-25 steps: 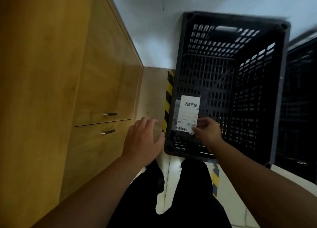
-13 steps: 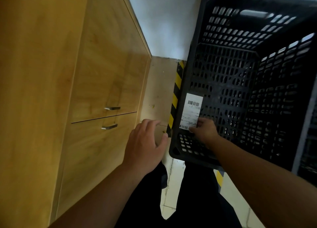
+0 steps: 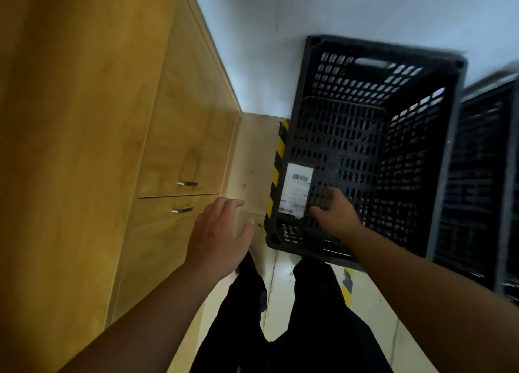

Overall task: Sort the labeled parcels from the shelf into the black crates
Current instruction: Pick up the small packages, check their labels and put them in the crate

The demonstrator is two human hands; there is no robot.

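A black slatted crate [image 3: 306, 97] stands on the floor against the white wall. Inside it, low against the left wall, lies a dark parcel with a white barcode label [image 3: 296, 190]. My right hand [image 3: 335, 214] reaches down into the crate, and its curled fingers hold the parcel's right edge beside the label; the fingertips are blurred. Outside the crate, my left hand [image 3: 220, 232] hovers to its left with fingers spread and relaxed, holding nothing.
A wooden cabinet [image 3: 112, 148] with two metal handles [image 3: 186, 183] fills the left side. A second black crate [image 3: 483, 181] stands right of the first. Yellow-black tape [image 3: 276, 176] marks the floor by the crate. My dark-trousered legs are below.
The view pulled back and shifted, so the whole crate shows again. My right hand stays low in the crate at the parcel, now slightly right of the label. The left hand barely moved.
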